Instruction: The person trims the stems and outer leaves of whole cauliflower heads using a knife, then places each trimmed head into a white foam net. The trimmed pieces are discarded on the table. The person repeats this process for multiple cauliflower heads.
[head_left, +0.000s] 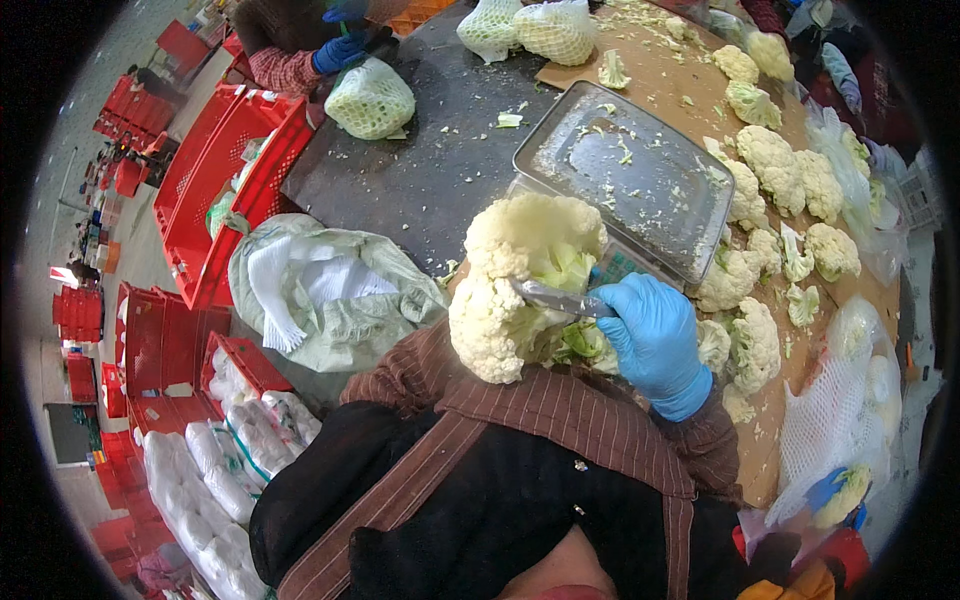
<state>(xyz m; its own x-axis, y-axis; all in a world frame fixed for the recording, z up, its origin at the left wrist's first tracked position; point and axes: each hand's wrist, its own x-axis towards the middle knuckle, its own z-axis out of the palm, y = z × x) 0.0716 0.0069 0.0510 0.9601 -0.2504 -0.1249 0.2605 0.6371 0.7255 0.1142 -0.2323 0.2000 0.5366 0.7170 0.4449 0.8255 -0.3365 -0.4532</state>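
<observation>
A large cauliflower head (487, 322) is held up in front of my chest, with pale green leaves on its right side. My right hand (652, 337), in a blue glove, is closed on a knife (559, 298) whose blade reaches into the cauliflower between its florets. My left hand is hidden behind the cauliflower; only its brown striped sleeve shows. Just beyond stands a scale with a metal pan (630, 172), which bears small cauliflower crumbs. Its keypad (619, 262) is partly covered by my right hand.
Several cauliflower pieces (772, 165) lie on cardboard at the right. Netted cauliflowers (555, 31) stand at the far side. At the left are a sack of white netting (330, 285) and red crates (225, 180). A co-worker's gloved hand (339, 52) is by another netted cauliflower (370, 99).
</observation>
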